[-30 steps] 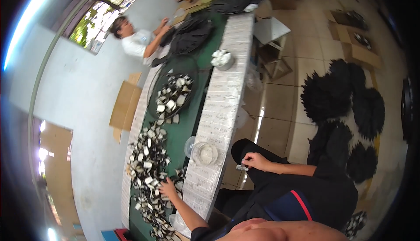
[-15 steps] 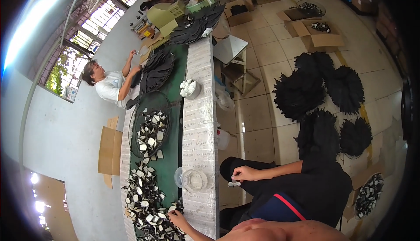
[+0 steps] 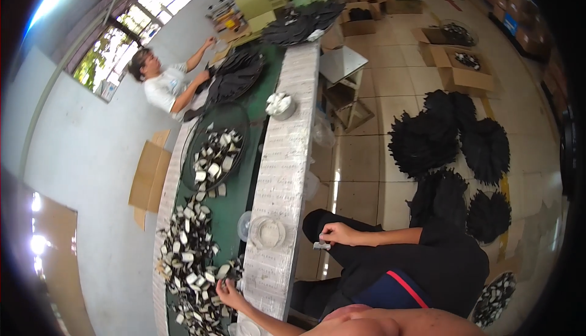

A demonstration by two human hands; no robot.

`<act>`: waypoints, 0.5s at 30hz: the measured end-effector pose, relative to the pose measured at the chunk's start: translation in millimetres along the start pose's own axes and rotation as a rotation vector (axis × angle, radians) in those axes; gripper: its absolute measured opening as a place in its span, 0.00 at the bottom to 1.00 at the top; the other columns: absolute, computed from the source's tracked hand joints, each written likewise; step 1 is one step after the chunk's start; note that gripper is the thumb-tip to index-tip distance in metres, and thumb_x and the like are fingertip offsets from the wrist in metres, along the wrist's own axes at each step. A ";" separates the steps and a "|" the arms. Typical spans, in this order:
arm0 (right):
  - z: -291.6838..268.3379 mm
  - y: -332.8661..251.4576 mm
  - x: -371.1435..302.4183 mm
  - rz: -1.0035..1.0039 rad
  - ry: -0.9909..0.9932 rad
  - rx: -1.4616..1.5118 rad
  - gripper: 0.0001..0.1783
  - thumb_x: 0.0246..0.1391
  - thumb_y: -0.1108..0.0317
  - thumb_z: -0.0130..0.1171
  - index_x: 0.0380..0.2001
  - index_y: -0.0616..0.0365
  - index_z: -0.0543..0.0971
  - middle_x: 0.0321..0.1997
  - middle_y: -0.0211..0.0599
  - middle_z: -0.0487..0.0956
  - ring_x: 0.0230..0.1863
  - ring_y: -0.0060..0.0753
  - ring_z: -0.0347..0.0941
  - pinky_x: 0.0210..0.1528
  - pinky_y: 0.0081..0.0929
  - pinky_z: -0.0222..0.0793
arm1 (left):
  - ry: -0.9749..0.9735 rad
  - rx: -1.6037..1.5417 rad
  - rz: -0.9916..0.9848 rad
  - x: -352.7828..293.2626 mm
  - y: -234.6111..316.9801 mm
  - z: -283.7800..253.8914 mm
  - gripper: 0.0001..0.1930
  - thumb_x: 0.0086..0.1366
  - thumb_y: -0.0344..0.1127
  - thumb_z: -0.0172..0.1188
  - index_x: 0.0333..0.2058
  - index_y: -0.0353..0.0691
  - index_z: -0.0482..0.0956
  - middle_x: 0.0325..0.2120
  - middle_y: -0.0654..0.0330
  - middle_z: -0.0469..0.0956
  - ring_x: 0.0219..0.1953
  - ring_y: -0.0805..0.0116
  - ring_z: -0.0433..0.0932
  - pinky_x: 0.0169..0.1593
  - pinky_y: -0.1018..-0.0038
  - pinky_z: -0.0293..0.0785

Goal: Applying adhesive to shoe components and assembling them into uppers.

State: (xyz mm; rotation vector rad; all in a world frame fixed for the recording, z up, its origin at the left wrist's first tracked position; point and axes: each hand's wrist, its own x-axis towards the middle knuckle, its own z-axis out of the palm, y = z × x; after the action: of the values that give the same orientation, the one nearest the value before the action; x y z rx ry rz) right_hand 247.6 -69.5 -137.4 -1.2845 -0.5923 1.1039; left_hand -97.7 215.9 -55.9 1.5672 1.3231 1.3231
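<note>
My left hand (image 3: 230, 294) is at the near right edge of a heap of small black-and-white pieces (image 3: 190, 263) on the green-topped workbench (image 3: 235, 205). Its fingers are bent together at a small dark piece with a pale face (image 3: 224, 271); the exact grip is too small to see. My right hand (image 3: 339, 234) rests over my dark-clothed knee, its fingers pinched on a small grey-and-white piece (image 3: 321, 246). A round clear dish (image 3: 268, 233) stands on the paper-covered bench edge between my hands.
A round wire-rimmed tray (image 3: 247, 144) holds more pieces. Beyond it are a tub of white pieces (image 3: 281, 108) and a co-worker (image 3: 163, 86) handling flat black pieces (image 3: 237, 78). Black piles (image 3: 424, 140) and an open carton (image 3: 467, 79) sit on the floor; a stool (image 3: 345, 70) stands beside the bench.
The whole view has shifted and tilted, so the bench appears further left. My left hand stays at the heap's edge, my right hand over my knee with the small piece.
</note>
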 end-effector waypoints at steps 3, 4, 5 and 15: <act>-1.8 7.9 3.7 0.011 0.016 -0.003 0.12 0.59 0.62 0.61 0.33 0.62 0.78 0.29 0.31 0.79 0.24 0.18 0.73 0.27 0.20 0.71 | 0.068 -0.702 -0.605 -35.3 7.9 14.6 0.16 0.64 0.41 0.62 0.49 0.45 0.77 0.35 0.63 0.80 0.38 0.72 0.77 0.45 0.68 0.72; 1.0 8.0 5.4 0.005 0.007 0.022 0.12 0.60 0.63 0.61 0.33 0.63 0.78 0.29 0.31 0.79 0.25 0.19 0.73 0.28 0.20 0.71 | -0.008 -1.091 -0.613 -47.7 -10.8 5.9 0.14 0.64 0.40 0.62 0.47 0.45 0.78 0.34 0.62 0.80 0.39 0.71 0.77 0.44 0.68 0.73; 0.5 9.5 6.5 0.003 0.013 0.043 0.12 0.60 0.63 0.60 0.32 0.63 0.78 0.29 0.31 0.79 0.25 0.19 0.74 0.28 0.19 0.71 | -0.101 -1.482 -0.606 -62.2 -26.1 6.8 0.12 0.64 0.40 0.62 0.44 0.44 0.79 0.32 0.61 0.80 0.40 0.71 0.77 0.44 0.68 0.73; 0.5 1.6 5.6 0.047 -0.124 0.047 0.08 0.58 0.68 0.62 0.34 0.62 0.78 0.31 0.30 0.80 0.30 0.17 0.75 0.34 0.16 0.71 | 0.165 -1.189 -0.923 -118.7 20.1 25.8 0.12 0.65 0.38 0.61 0.43 0.38 0.72 0.40 0.52 0.76 0.42 0.53 0.78 0.52 0.55 0.77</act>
State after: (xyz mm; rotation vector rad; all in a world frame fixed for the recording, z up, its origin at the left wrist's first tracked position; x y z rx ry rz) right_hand 249.0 -64.4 -139.9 -1.2006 -0.6269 1.2359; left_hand -63.2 99.3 -74.9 0.0037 0.8163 1.1933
